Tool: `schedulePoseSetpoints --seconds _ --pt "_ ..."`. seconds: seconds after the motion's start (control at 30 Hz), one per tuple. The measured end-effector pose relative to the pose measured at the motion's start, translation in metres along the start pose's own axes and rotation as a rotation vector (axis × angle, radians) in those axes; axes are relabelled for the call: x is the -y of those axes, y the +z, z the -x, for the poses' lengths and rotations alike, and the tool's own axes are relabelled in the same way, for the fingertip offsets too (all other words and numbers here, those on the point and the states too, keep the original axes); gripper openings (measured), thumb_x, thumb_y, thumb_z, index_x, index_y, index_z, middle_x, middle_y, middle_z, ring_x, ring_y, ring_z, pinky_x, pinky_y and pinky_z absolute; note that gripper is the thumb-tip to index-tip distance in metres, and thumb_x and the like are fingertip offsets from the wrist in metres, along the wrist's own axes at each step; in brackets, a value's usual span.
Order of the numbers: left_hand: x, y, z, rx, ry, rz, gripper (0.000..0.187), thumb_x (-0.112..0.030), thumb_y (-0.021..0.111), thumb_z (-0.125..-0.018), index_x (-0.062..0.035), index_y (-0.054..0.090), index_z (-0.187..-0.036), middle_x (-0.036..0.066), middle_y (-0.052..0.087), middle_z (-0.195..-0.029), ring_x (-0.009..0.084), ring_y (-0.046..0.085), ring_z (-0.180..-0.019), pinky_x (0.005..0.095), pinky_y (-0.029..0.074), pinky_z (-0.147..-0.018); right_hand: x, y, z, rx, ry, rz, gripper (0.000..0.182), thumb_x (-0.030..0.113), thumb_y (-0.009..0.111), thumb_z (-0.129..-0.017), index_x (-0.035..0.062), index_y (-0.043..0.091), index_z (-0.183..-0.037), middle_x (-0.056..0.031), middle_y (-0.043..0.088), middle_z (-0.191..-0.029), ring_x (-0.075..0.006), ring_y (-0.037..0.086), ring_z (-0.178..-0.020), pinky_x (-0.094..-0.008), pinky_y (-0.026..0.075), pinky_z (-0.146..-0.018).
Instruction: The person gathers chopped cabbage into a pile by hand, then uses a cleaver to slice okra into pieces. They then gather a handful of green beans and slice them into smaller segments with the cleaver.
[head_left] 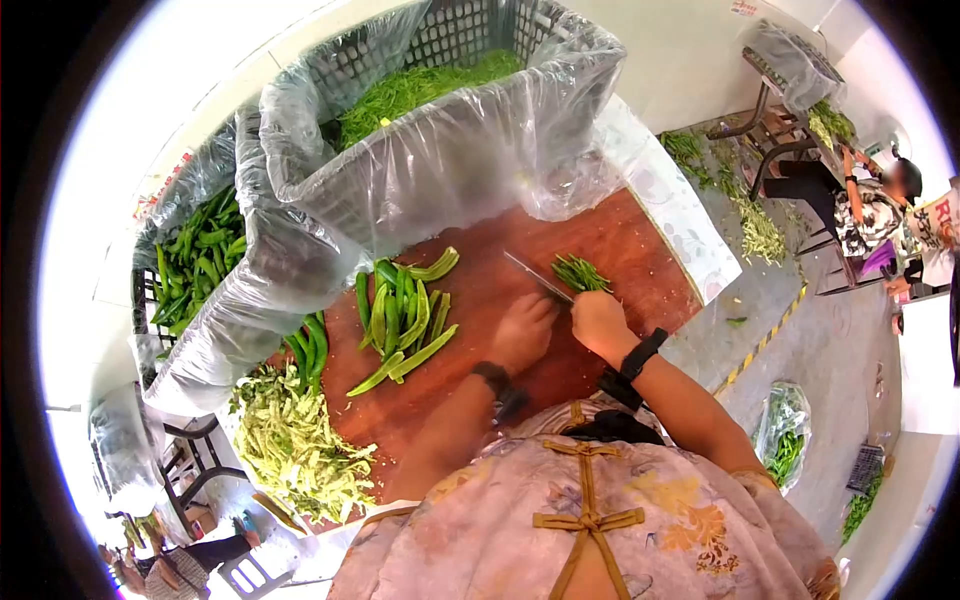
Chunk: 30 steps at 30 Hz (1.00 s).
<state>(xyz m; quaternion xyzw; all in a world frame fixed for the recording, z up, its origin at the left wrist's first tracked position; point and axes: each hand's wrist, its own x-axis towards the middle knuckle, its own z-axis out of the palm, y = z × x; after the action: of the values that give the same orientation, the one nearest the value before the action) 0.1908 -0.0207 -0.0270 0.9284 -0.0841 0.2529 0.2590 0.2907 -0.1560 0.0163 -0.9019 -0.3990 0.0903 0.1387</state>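
My right hand [601,324] is closed around the handle of a knife [538,275], whose thin blade points up and left over the reddish-brown board [480,232]. Just past the blade lies a small bundle of green pepper strips [581,273]. My left hand [524,330] is to the left of the knife, low over the board; motion smears its fingers, and I see nothing in it. Farther left rests a heap of split, flattened green peppers [398,312]. Whole green peppers [312,350] lie at the board's left edge, beside a pile of pale pepper cores [298,450].
A plastic-lined crate [430,165] with shredded green pepper stands behind the board. Another lined crate [255,290] at left holds whole peppers. On the floor to the right are scraps [762,235] and a bag of peppers [783,440]. Another person [875,215] sits at far right.
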Motion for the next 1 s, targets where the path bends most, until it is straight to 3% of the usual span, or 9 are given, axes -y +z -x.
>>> schedulePoseSetpoints --seconds 0.23,0.43,0.77,0.83,1.0 --pt "0.000 0.002 0.001 0.011 -0.019 0.031 0.031 -0.004 0.056 -0.070 0.0002 0.060 -0.101 0.014 0.057 -0.105 0.0320 0.052 -0.102 0.0416 0.042 -0.091 -0.027 -0.017 0.021 -0.083 0.130 0.024 0.021 0.017 0.061 -0.074 -0.0001 0.062 -0.062 -0.0228 0.059 -0.065 -0.0400 0.059 -0.066 -0.0482 0.047 -0.062" --pt "-0.002 0.002 0.004 0.006 -0.046 0.053 0.032 -0.003 0.056 -0.068 0.0013 0.060 -0.099 0.012 0.055 -0.104 0.0305 0.050 -0.105 0.0374 0.043 -0.091 -0.009 -0.018 0.032 -0.034 0.001 0.033 0.022 0.019 0.060 -0.076 0.0010 0.062 -0.064 -0.0218 0.059 -0.064 -0.0398 0.059 -0.063 -0.0480 0.047 -0.060" --pt "-0.001 -0.001 0.003 0.026 -0.068 0.061 0.031 -0.004 0.055 -0.068 0.0016 0.061 -0.098 0.012 0.055 -0.104 0.0285 0.049 -0.105 0.0352 0.044 -0.090 0.003 -0.016 0.022 0.091 0.061 0.030 0.020 0.017 0.060 -0.076 0.0011 0.063 -0.065 -0.0209 0.060 -0.065 -0.0388 0.060 -0.065 -0.0468 0.049 -0.060" --pt "-0.003 -0.002 0.000 0.020 -0.057 0.058 0.030 -0.005 0.054 -0.069 0.0019 0.061 -0.098 0.012 0.055 -0.104 0.0285 0.049 -0.106 0.0353 0.043 -0.090 0.002 -0.005 0.011 0.057 -0.015 0.028 0.020 0.018 0.060 -0.077 0.0006 0.063 -0.066 -0.0206 0.060 -0.066 -0.0389 0.060 -0.065 -0.0467 0.049 -0.061" --pt "-0.001 0.000 -0.004 0.043 -0.027 0.043 0.030 -0.006 0.053 -0.070 0.0028 0.061 -0.097 0.012 0.056 -0.103 0.0285 0.049 -0.106 0.0358 0.041 -0.092 0.004 -0.002 -0.004 0.016 0.021 -0.021 0.021 0.018 0.061 -0.076 -0.0008 0.062 -0.066 -0.0213 0.060 -0.067 -0.0398 0.059 -0.067 -0.0470 0.048 -0.062"
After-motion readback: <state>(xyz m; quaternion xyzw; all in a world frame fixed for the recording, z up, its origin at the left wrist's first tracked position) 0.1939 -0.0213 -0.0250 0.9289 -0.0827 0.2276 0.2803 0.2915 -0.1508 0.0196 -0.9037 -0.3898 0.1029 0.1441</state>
